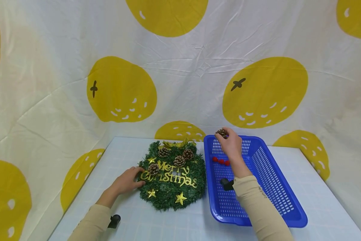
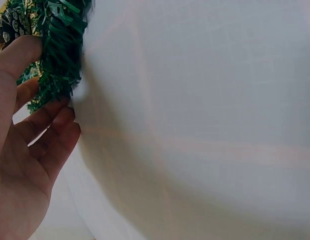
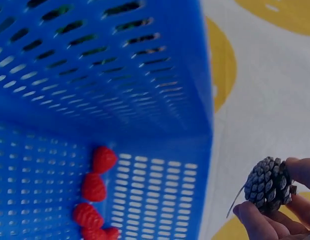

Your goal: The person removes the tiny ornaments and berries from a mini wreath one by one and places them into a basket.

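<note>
A pine cone (image 3: 267,185) with a thin wire or stem sticking out is pinched in my right hand (image 1: 231,143), up over the far left rim of the blue basket (image 1: 289,197). My left hand (image 1: 127,180) holds the left edge of a green Christmas wreath (image 1: 168,197), thumb and fingers spread around its tinsel. Gold "Merry Christmas" lettering (image 1: 171,177) crosses the wreath, along with gold stars (image 1: 181,198), a gold bow (image 1: 175,144) at the top and several pine cones (image 1: 179,161). One of those cones (image 2: 14,26) shows beside my left hand in the left wrist view.
Red raspberry-like ornaments (image 3: 94,187) lie in a row inside the basket, near its far left corner. The basket stands right beside the wreath on a pale checked tablecloth (image 1: 126,214). Behind the table hangs a white curtain (image 1: 183,90) with yellow fruit prints.
</note>
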The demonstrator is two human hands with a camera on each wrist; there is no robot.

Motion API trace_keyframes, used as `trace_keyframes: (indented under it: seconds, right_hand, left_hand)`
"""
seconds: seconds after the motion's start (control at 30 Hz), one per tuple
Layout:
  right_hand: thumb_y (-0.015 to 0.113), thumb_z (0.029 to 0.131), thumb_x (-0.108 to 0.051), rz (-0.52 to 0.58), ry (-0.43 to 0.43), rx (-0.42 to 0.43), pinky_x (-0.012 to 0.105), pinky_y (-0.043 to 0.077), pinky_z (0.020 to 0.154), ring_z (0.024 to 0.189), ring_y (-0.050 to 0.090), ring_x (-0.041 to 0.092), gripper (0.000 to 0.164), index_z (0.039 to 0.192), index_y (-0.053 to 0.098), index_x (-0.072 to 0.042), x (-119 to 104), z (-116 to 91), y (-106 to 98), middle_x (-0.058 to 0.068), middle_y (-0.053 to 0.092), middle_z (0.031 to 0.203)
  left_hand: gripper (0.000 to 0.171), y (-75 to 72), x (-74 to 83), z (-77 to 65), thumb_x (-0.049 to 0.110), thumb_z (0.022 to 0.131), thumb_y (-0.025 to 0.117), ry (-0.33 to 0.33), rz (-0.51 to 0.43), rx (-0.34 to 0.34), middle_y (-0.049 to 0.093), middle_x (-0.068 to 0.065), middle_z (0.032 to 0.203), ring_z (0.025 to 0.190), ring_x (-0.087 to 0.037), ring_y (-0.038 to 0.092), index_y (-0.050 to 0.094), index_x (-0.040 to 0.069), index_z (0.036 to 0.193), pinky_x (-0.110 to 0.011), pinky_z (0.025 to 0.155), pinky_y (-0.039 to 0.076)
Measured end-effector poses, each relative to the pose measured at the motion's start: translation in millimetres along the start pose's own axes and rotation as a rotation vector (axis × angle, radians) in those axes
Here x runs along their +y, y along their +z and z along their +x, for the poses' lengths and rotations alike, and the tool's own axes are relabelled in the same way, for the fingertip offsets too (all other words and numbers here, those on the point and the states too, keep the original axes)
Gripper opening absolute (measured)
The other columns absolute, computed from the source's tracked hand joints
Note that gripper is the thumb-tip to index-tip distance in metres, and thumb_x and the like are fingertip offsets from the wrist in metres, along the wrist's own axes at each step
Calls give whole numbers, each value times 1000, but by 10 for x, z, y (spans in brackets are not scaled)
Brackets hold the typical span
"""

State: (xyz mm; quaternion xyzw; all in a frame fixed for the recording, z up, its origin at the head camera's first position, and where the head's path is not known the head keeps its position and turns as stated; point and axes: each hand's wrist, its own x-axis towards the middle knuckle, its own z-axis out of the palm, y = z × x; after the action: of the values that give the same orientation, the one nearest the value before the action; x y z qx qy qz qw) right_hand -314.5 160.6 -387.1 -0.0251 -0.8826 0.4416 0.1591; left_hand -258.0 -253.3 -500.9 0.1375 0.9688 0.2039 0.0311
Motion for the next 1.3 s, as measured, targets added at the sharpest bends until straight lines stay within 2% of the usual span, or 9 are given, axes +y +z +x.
trace_keyframes:
  seconds: [0.3,0.6,0.87,1.07,1.3]
  right_hand:
    - [65,94,-25,-100,38,-48,54,41,99,119,51,43,49,134,54,1,288,33,23,24,59,127]
    - [67,93,-24,-179,69,-121,54,42,97,113,54,43,48,129,57,6,502,56,44,27,61,121]
    - [69,91,-23,-231,72,-157,53,43,95,108,56,42,37,114,64,5,557,61,48,25,64,113]
    - [69,90,-22,-262,79,-166,52,44,93,107,56,43,37,113,64,6,565,58,46,25,65,112]
    - [71,88,-20,-309,49,-186,52,45,90,103,59,43,35,108,65,8,549,58,30,25,67,106]
  left_hand:
    - [49,-3,-8,4,35,86,74,4,0,-3,59,-9,110,103,-30,58,58,10,126,-52,85,49]
    - [50,-5,-15,15,36,87,73,9,10,-3,59,-9,111,104,-30,58,58,10,126,-52,85,49]
    - [50,-9,-4,9,35,86,74,3,8,-8,59,-10,112,104,-31,58,58,9,126,-52,86,48]
    - [50,-16,9,3,34,86,74,3,3,-8,59,-10,112,104,-31,58,58,9,126,-52,86,48]
    - [49,-26,18,-4,35,87,74,5,2,-5,59,-10,112,104,-30,58,58,9,126,-52,86,48]
